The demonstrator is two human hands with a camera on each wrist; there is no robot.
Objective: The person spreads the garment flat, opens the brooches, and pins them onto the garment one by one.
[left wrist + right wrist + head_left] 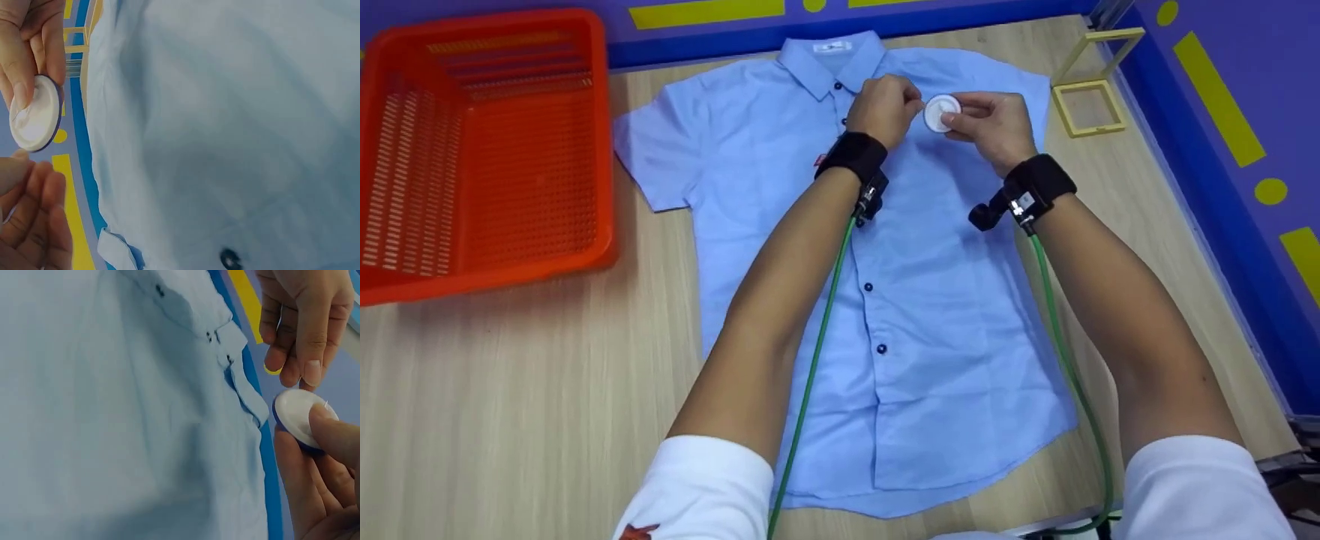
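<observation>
A round white badge (942, 113) with a dark blue rim is pinched between the thumb and fingers of my right hand (997, 127). Its white face, with a thin wire pin by the thumb (329, 424), shows in the right wrist view. My left hand (883, 111) is bent close beside it, thumb and index fingertips together right at the badge's edge. I cannot tell whether those fingertips hold anything. Both hands are over the upper front of a light blue short-sleeved shirt (952, 247), which lies face up, collar away from me, dark buttons down its middle.
A red plastic basket (604, 150) stands on the wooden table (532, 405) at the left. At the back right is a pale yellow hinged frame (1061, 112), its lid raised. Blue and purple panels border the table. A green cable (825, 315) runs from each wrist.
</observation>
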